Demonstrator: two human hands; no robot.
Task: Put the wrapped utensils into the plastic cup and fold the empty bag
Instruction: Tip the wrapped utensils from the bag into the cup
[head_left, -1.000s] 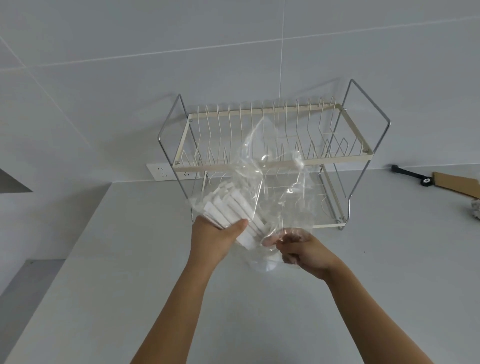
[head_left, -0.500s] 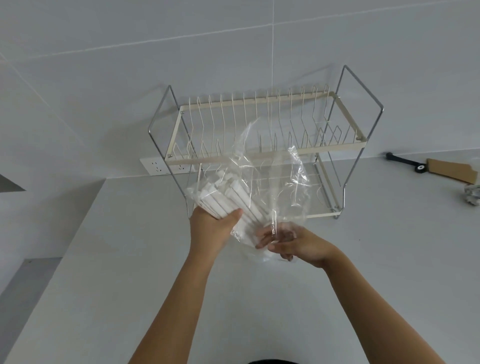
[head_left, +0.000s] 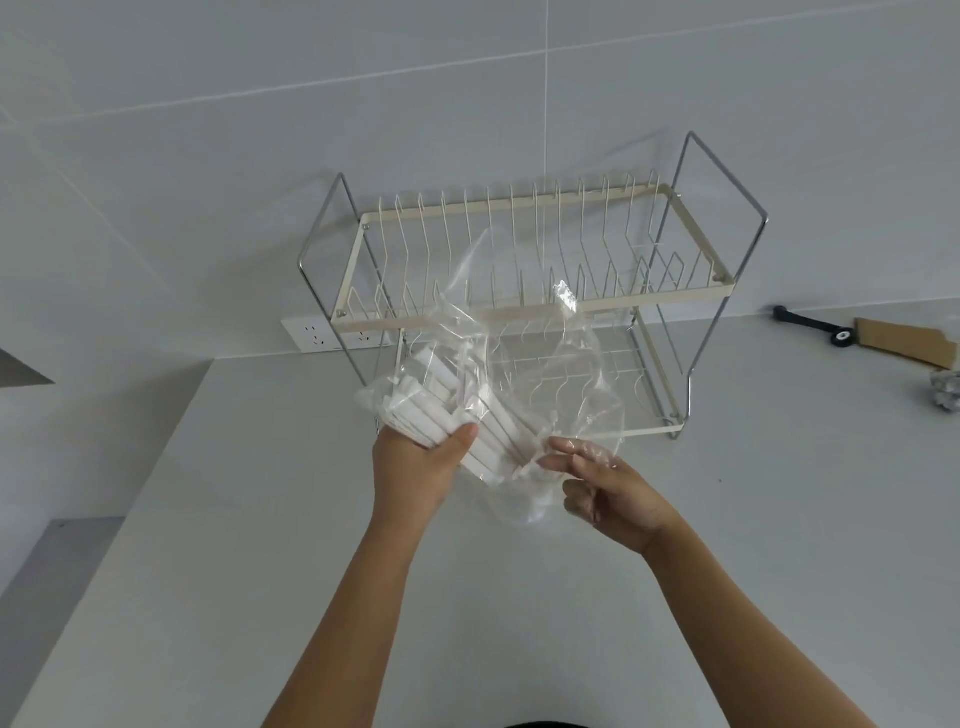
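Note:
My left hand (head_left: 415, 467) grips a bundle of several white wrapped utensils (head_left: 441, 395), held tilted up and to the left above the counter. A crumpled clear plastic bag (head_left: 540, 358) billows around and to the right of the bundle, in front of the rack. My right hand (head_left: 608, 493) is just right of the bundle's lower ends, with thumb and forefinger stretched toward them. Its lower fingers curl on the clear plastic. A rounded clear shape (head_left: 519, 501) hangs below between my hands; whether it is the cup or part of the bag I cannot tell.
A two-tier wire dish rack (head_left: 535, 312) stands against the tiled wall behind my hands. A wall socket (head_left: 317, 335) sits at its left. At the far right lie a black-handled tool (head_left: 810, 325), a cardboard piece (head_left: 904, 343) and a crumpled foil ball (head_left: 943, 389). The grey counter (head_left: 260, 519) drops off at the left.
Both hands have lifted slightly with the bundle and bag. My right thumb and forefinger have spread from a tight pinch and now reach toward the utensils' lower ends.

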